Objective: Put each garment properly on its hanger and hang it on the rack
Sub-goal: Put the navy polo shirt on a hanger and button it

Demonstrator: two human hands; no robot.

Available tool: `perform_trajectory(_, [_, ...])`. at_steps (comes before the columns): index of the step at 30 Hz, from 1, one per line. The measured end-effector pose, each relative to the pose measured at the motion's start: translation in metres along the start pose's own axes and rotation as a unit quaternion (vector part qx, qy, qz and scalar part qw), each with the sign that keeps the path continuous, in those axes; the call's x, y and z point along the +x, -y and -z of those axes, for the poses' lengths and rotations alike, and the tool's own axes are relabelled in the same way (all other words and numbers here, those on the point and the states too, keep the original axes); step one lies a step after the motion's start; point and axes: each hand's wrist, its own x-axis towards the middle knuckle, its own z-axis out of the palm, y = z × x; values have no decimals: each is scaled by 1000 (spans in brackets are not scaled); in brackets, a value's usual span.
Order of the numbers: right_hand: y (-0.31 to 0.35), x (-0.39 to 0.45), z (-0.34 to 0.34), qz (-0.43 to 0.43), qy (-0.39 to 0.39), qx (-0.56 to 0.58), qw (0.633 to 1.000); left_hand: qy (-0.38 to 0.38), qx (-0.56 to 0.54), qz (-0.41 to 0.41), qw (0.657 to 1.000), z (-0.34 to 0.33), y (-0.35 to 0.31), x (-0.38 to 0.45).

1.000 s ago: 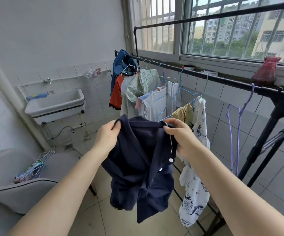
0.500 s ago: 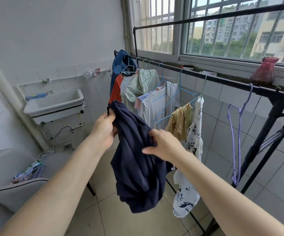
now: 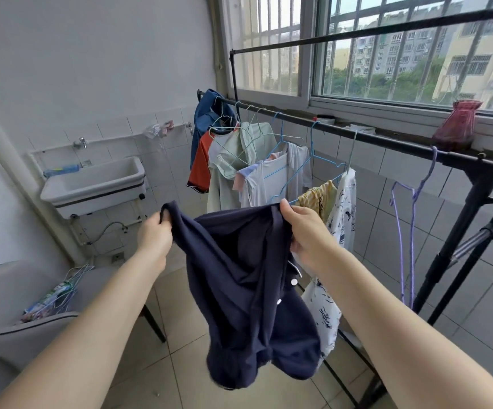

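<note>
A navy blue buttoned shirt (image 3: pixel 248 290) hangs in front of me, stretched between both hands. My left hand (image 3: pixel 155 236) grips its left upper edge. My right hand (image 3: pixel 307 228) grips the right upper edge near the white buttons. Behind it runs the black rack bar (image 3: pixel 387 141), which carries several garments on wire hangers. An empty purple hanger (image 3: pixel 413 208) hangs on the bar to the right of them. No hanger is in the navy shirt.
A grey chair (image 3: pixel 9 314) at lower left holds spare wire hangers (image 3: pixel 68 287). A white sink (image 3: pixel 91 184) is fixed to the left wall. A red vase (image 3: pixel 457 125) stands on the window sill. The rack's black legs (image 3: pixel 457 261) slope down at right.
My hands have moved apart and spread the navy shirt open. My right hand rose from the shirt's middle to its upper edge, and my left hand dropped lower.
</note>
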Motion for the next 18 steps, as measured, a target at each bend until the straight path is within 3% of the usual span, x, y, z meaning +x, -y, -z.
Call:
perform_trajectory(3, [8, -2, -1, -41, 9, 75, 996, 34, 101, 22, 994, 4, 16, 3])
perform_trajectory(6, [11, -2, -4, -44, 17, 62, 997, 113, 147, -4, 983, -5, 18, -14])
perform_trajectory(9, [11, -3, -9, -40, 23, 24, 999, 134, 127, -122, 975, -18, 1, -44])
perform_trajectory(11, [12, -4, -11, -29, 32, 1, 999, 221, 135, -209, 943, -27, -8, -60])
perform_trajectory(13, [14, -4, -13, -11, 46, -2, 999, 320, 168, -213, 908, -36, -13, -71])
perform_trajectory(15, [17, -6, -13, 9, 65, -10, 998, 318, 192, -231, 899, -44, -12, -74])
perform_trajectory(18, [22, -6, -5, 31, 63, -38, 997, 305, 135, -206, 920, -44, -15, -70])
